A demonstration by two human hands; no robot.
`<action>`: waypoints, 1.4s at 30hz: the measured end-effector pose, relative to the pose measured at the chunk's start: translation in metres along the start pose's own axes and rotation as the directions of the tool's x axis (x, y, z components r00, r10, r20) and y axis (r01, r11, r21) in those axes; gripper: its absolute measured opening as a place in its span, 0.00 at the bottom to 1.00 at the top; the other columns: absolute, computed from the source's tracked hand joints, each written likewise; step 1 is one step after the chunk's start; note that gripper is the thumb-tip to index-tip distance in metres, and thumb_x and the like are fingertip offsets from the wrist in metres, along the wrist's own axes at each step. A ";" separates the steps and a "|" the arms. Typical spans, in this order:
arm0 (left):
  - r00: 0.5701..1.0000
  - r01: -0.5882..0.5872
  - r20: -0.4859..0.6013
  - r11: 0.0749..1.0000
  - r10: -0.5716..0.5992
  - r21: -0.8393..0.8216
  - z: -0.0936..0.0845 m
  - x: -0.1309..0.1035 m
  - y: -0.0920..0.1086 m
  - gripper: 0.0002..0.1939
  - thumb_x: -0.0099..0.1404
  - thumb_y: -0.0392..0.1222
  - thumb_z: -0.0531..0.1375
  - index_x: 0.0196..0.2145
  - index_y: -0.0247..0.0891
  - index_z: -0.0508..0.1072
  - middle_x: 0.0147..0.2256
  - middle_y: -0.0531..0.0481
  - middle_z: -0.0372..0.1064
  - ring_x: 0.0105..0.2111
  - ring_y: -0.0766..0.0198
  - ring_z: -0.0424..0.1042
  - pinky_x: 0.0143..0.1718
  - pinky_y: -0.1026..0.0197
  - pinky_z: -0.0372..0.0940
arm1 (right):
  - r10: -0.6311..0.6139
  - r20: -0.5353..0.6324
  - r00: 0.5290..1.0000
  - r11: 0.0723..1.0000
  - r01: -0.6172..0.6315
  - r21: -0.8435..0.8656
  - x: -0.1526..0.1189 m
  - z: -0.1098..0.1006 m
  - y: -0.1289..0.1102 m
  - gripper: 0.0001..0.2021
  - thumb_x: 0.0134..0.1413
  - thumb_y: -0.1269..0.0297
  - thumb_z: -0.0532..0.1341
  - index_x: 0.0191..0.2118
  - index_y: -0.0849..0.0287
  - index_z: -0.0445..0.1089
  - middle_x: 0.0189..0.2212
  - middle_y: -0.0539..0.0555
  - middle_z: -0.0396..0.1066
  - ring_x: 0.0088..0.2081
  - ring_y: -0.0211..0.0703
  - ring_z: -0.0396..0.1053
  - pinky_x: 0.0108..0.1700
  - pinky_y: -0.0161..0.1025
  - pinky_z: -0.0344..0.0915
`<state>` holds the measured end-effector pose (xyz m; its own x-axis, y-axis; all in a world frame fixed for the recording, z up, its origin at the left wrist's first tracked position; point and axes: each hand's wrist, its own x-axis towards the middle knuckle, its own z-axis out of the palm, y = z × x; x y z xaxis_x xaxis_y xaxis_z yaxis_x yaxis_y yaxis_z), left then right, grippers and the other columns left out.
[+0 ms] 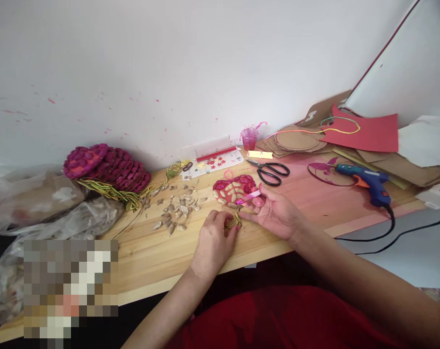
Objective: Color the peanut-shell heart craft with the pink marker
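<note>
A red disc covered with shells (231, 190), some painted magenta and others pale, lies on the wooden table with a pink loop at its top. My right hand (278, 211) is closed around a brush (249, 196) whose magenta tip touches the lower part of the disc. Just below the disc, my left hand (215, 237) has its fingers curled at some yellow-green cord (235, 220). Loose pale shells (181, 208) are scattered to the left of the disc. A cup of magenta paint (249, 138) stands behind it.
Black scissors (273, 172), a blue glue gun (372, 182) and cardboard pieces (296, 140) with a red sheet (369, 131) are at the right. Stacked magenta discs (107, 167) and plastic bags (70, 220) occupy the left. A sheet of star stickers (212, 165) lies at the back.
</note>
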<state>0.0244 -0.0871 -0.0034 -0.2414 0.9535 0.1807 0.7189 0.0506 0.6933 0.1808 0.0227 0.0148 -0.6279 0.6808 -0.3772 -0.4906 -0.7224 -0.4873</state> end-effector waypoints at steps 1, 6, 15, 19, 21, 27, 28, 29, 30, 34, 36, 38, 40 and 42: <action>1.000 -0.028 0.000 0.998 0.028 0.054 0.000 0.000 0.000 0.04 0.64 0.33 0.61 0.37 0.40 0.75 0.37 0.45 0.72 0.36 0.57 0.73 0.41 0.54 0.69 | 0.001 0.005 1.000 1.000 -0.001 0.002 -0.001 -0.001 0.000 0.15 0.71 0.59 0.57 0.30 0.56 0.67 0.17 0.44 0.64 0.33 0.43 0.75 0.52 0.56 0.69; 0.998 -0.058 -0.004 0.998 0.058 0.001 -0.003 0.001 -0.003 0.06 0.66 0.32 0.57 0.34 0.41 0.72 0.35 0.46 0.74 0.38 0.55 0.74 0.43 0.54 0.67 | 0.001 0.045 0.999 1.000 -0.001 0.008 -0.005 -0.003 0.001 0.15 0.69 0.59 0.59 0.29 0.56 0.67 0.18 0.45 0.64 0.34 0.44 0.74 0.53 0.55 0.69; 0.995 -0.015 0.088 0.911 0.057 -0.412 0.002 -0.007 0.000 0.03 0.67 0.38 0.62 0.35 0.41 0.76 0.38 0.47 0.77 0.38 0.59 0.74 0.41 0.59 0.67 | -0.014 0.060 0.998 1.000 0.012 0.022 0.006 0.022 0.008 0.17 0.73 0.61 0.53 0.30 0.57 0.69 0.18 0.45 0.66 0.32 0.41 0.75 0.50 0.43 0.70; 0.974 0.189 0.208 0.826 -0.090 -0.530 -0.001 -0.006 -0.003 0.11 0.67 0.49 0.64 0.36 0.39 0.79 0.33 0.47 0.75 0.30 0.61 0.72 0.30 0.61 0.66 | 0.007 0.058 0.998 1.000 -0.008 0.013 0.003 0.034 0.005 0.21 0.75 0.60 0.50 0.28 0.57 0.67 0.17 0.46 0.66 0.26 0.39 0.71 0.40 0.42 0.70; 0.931 0.357 0.309 0.650 -0.193 -0.670 -0.004 -0.002 -0.004 0.17 0.65 0.55 0.65 0.40 0.37 0.79 0.33 0.45 0.75 0.30 0.61 0.74 0.25 0.63 0.65 | -0.002 0.051 0.999 1.000 0.002 0.010 0.002 0.037 0.004 0.21 0.75 0.61 0.50 0.28 0.57 0.66 0.16 0.46 0.64 0.24 0.38 0.68 0.34 0.39 0.66; 0.762 0.642 0.591 0.188 -0.264 -0.744 -0.003 0.014 0.004 0.23 0.64 0.56 0.67 0.42 0.30 0.77 0.38 0.34 0.79 0.35 0.56 0.81 0.22 0.67 0.64 | 0.017 0.110 0.994 0.999 -0.021 0.033 0.003 0.040 0.003 0.18 0.71 0.61 0.56 0.27 0.57 0.65 0.16 0.45 0.63 0.24 0.37 0.66 0.33 0.37 0.65; 0.745 0.662 0.617 0.171 -0.254 -0.730 -0.001 0.016 0.007 0.23 0.66 0.57 0.65 0.41 0.30 0.77 0.37 0.34 0.79 0.33 0.55 0.81 0.20 0.68 0.63 | 0.018 0.132 0.991 0.999 -0.022 0.028 0.004 0.040 0.003 0.16 0.69 0.61 0.59 0.27 0.57 0.66 0.17 0.45 0.63 0.24 0.37 0.66 0.34 0.37 0.66; 0.726 0.685 0.647 0.166 -0.231 -0.709 0.001 0.017 0.010 0.24 0.68 0.58 0.63 0.39 0.28 0.77 0.36 0.33 0.79 0.31 0.56 0.81 0.19 0.67 0.61 | 0.011 0.155 0.988 1.000 -0.015 0.025 0.004 0.041 0.003 0.15 0.66 0.61 0.63 0.27 0.58 0.66 0.18 0.45 0.64 0.25 0.37 0.66 0.35 0.37 0.67; 0.717 0.696 0.665 0.153 -0.210 -0.702 0.002 0.019 0.013 0.25 0.70 0.58 0.60 0.39 0.28 0.77 0.36 0.33 0.79 0.31 0.57 0.80 0.19 0.68 0.61 | -0.005 0.175 0.985 1.000 0.001 0.026 0.004 0.042 0.002 0.13 0.63 0.62 0.66 0.28 0.58 0.68 0.18 0.45 0.63 0.24 0.36 0.65 0.34 0.37 0.67; 0.732 0.652 0.646 -0.054 -0.216 -0.756 0.006 0.027 0.021 0.24 0.75 0.56 0.54 0.39 0.31 0.76 0.32 0.42 0.76 0.28 0.64 0.76 0.27 0.66 0.68 | 0.003 0.224 0.975 0.999 -0.014 0.049 -0.001 0.049 0.002 0.11 0.51 0.63 0.75 0.31 0.59 0.72 0.16 0.43 0.62 0.23 0.33 0.62 0.33 0.34 0.66; 0.772 0.585 0.598 -0.125 -0.217 -0.801 0.006 0.034 0.021 0.22 0.75 0.55 0.54 0.36 0.32 0.75 0.28 0.47 0.73 0.23 0.68 0.71 0.24 0.67 0.64 | 0.034 0.243 0.969 0.998 -0.045 0.040 -0.005 0.051 0.004 0.12 0.48 0.63 0.76 0.32 0.60 0.74 0.15 0.42 0.60 0.22 0.33 0.61 0.32 0.33 0.65; 0.805 0.525 0.545 -0.148 -0.233 -0.838 0.007 0.040 0.018 0.19 0.75 0.52 0.56 0.36 0.32 0.75 0.25 0.49 0.71 0.20 0.70 0.67 0.22 0.68 0.60 | 0.060 0.245 0.968 0.997 -0.067 0.023 -0.008 0.051 0.007 0.13 0.48 0.61 0.76 0.33 0.60 0.74 0.15 0.43 0.60 0.23 0.33 0.61 0.32 0.34 0.66; 0.812 0.498 0.523 -0.160 -0.258 -0.852 0.006 0.047 0.014 0.17 0.74 0.49 0.59 0.38 0.31 0.76 0.25 0.49 0.71 0.20 0.70 0.67 0.20 0.69 0.56 | 0.072 0.236 0.969 0.997 -0.078 0.016 -0.010 0.049 0.009 0.11 0.51 0.61 0.75 0.34 0.59 0.75 0.15 0.42 0.59 0.23 0.33 0.60 0.32 0.35 0.66; 0.811 0.485 0.518 -0.182 -0.274 -0.856 0.005 0.053 0.010 0.15 0.71 0.48 0.62 0.38 0.30 0.76 0.27 0.47 0.73 0.20 0.71 0.67 0.17 0.70 0.52 | 0.089 0.238 0.967 0.995 -0.095 0.015 -0.010 0.047 0.012 0.10 0.53 0.61 0.74 0.34 0.58 0.74 0.16 0.42 0.58 0.22 0.33 0.58 0.30 0.35 0.64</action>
<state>0.0217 -0.0342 0.0102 -0.0552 0.9129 -0.4044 -0.8052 0.1988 0.5586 0.1532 0.0017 0.0497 -0.7948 0.5655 -0.2203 -0.4376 -0.7855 -0.4375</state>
